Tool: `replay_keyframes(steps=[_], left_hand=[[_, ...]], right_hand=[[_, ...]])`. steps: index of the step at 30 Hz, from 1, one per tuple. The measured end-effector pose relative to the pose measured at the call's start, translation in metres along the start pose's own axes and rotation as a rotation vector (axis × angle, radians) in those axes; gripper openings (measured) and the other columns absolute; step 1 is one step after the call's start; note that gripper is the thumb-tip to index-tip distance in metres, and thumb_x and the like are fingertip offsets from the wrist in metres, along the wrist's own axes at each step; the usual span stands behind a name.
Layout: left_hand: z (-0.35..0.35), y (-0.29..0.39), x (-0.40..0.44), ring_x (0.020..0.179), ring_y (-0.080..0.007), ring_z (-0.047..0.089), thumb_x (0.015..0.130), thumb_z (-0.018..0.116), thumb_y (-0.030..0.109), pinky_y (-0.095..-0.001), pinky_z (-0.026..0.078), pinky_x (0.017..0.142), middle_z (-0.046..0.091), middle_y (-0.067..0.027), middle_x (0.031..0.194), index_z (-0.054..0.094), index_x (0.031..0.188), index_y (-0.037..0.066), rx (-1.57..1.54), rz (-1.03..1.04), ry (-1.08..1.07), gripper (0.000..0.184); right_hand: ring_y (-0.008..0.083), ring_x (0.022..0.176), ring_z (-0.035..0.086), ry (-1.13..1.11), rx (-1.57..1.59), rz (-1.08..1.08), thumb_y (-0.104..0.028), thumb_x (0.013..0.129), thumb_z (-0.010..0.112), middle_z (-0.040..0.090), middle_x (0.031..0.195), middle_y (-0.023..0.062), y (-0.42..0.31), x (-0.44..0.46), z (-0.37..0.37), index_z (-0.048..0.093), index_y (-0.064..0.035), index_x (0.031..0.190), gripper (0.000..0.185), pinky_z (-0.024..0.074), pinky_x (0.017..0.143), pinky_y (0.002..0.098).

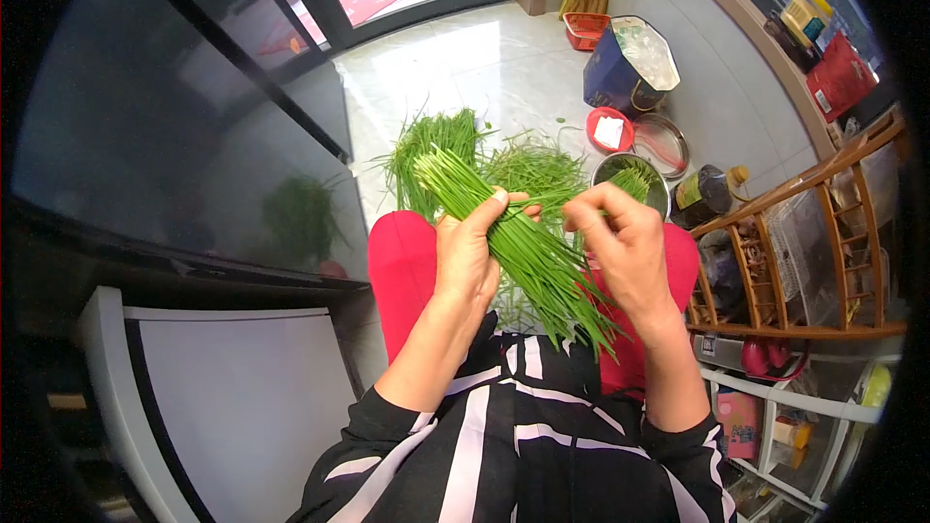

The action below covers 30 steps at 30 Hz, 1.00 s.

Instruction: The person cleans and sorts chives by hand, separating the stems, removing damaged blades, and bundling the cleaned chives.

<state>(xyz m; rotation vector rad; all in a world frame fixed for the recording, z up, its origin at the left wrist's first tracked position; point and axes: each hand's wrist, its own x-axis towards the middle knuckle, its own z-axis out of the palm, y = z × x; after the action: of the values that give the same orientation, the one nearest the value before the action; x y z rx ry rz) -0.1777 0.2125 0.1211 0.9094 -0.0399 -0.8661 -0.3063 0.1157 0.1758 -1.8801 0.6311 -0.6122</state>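
A thick bundle of green stalks [533,257] lies slantwise above my lap, pale cut ends at the upper left and leafy tips at the lower right. Wrapped round its middle is my left hand [470,250], thumb on top. Just right of the bundle, my right hand [620,242] has its fingers curled together; what they hold, if anything, is too small to make out. On the floor beyond are a pile of greens [431,150] and a looser heap of thin stalks [538,169]. A metal bowl [662,196] with more greens stands beyond my right hand.
Nearby stand a red bowl [597,143] with something white in it, a round metal dish [678,140], a blue bag [608,73], a dark bottle [704,199] and a red basket [586,31]. A wooden rack [823,329] is at right, a white cabinet [242,407] at left.
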Motion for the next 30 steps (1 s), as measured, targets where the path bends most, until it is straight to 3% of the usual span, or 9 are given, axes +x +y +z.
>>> replay_keyframes(steps=[1,3,4,16,20,30], left_hand=[[0.001,-0.002,0.000,0.077,-0.0254,0.068,0.087,0.060,0.005,-0.0364,0.058,0.070,0.066,-0.0182,0.090,0.056,0.096,-0.006,-0.001,0.000,-0.001,0.015],[0.001,-0.005,0.000,0.077,-0.0230,0.067,0.087,0.060,0.005,-0.0329,0.057,0.069,0.066,-0.0180,0.092,0.056,0.097,-0.004,0.011,0.035,-0.013,0.015],[0.000,-0.005,0.000,0.077,-0.0230,0.067,0.087,0.060,0.005,-0.0329,0.057,0.069,0.066,-0.0180,0.092,0.056,0.097,-0.004,0.012,0.037,-0.014,0.015],[0.002,-0.005,-0.003,0.081,-0.0197,0.065,0.085,0.061,0.005,-0.0308,0.054,0.073,0.067,-0.0183,0.094,0.056,0.099,-0.001,0.062,0.062,-0.060,0.015],[0.006,-0.004,-0.004,0.075,-0.0173,0.066,0.086,0.061,0.002,-0.0277,0.054,0.066,0.068,-0.0154,0.090,0.059,0.093,-0.001,0.056,0.077,-0.042,0.008],[0.008,-0.003,-0.005,0.073,-0.0161,0.065,0.085,0.061,0.001,-0.0270,0.054,0.065,0.068,-0.0128,0.090,0.061,0.092,-0.001,0.058,0.048,-0.049,0.007]], right_hand=[[0.0164,0.062,0.061,0.001,-0.002,0.000,-0.013,0.089,0.061,0.066,0.079,0.0088,0.000,0.000,0.003,0.062,0.0000,0.085,0.014,0.0478,0.057,0.0315],[0.0269,0.070,0.063,-0.013,-0.278,-0.249,-0.009,0.082,0.064,0.064,0.080,0.0113,0.003,-0.001,0.011,0.062,0.0002,0.086,0.010,0.0490,0.064,0.0368],[0.0314,0.077,0.062,-0.018,-0.305,-0.224,-0.007,0.079,0.065,0.061,0.082,0.0125,0.003,-0.003,0.014,0.062,-0.0014,0.086,0.010,0.0488,0.068,0.0385],[0.0314,0.074,0.060,0.040,-0.476,-0.264,-0.011,0.080,0.064,0.058,0.078,0.0124,0.016,-0.002,0.025,0.060,-0.0042,0.083,0.008,0.0477,0.066,0.0417],[0.0318,0.074,0.060,0.032,-0.479,-0.277,-0.011,0.081,0.063,0.057,0.077,0.0125,0.016,-0.001,0.023,0.059,-0.0042,0.082,0.008,0.0475,0.065,0.0418],[0.0337,0.075,0.062,0.081,-0.314,-0.179,-0.010,0.088,0.058,0.061,0.081,0.0170,0.018,0.006,0.029,0.054,0.0004,0.090,0.011,0.0475,0.065,0.0415]])
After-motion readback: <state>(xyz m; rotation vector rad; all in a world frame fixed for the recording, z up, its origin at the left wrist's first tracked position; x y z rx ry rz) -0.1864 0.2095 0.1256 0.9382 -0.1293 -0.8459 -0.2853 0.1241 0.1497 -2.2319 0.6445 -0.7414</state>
